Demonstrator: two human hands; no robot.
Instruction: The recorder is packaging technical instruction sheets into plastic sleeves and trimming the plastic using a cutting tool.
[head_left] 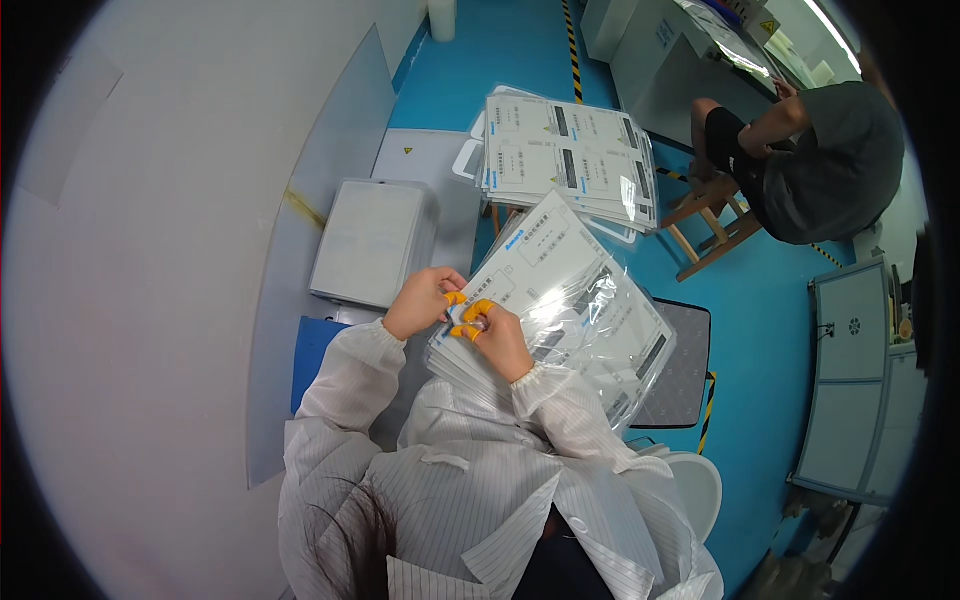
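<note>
A stack of white printed sheets (545,245) lies tilted across my lap, with glossy clear film (600,310) wrinkled over the top one. My left hand (424,303) is at the sheet's left corner, its thumb and a finger closed on the edge. Close beside it, my right hand (500,342) is closed in a pinch at the same corner, over the film. Orange finger covers are on fingers of both hands. What lies between the right fingertips is mostly hidden, but they appear to grip the film.
Another pile of printed sheets (560,150) rests ahead on a support. White boxy stack (368,240) stands at left beside the wall panel (325,200). A co-worker (830,160) sits on a wooden stool (715,235) at far right. A grey cabinet (850,380) stands right.
</note>
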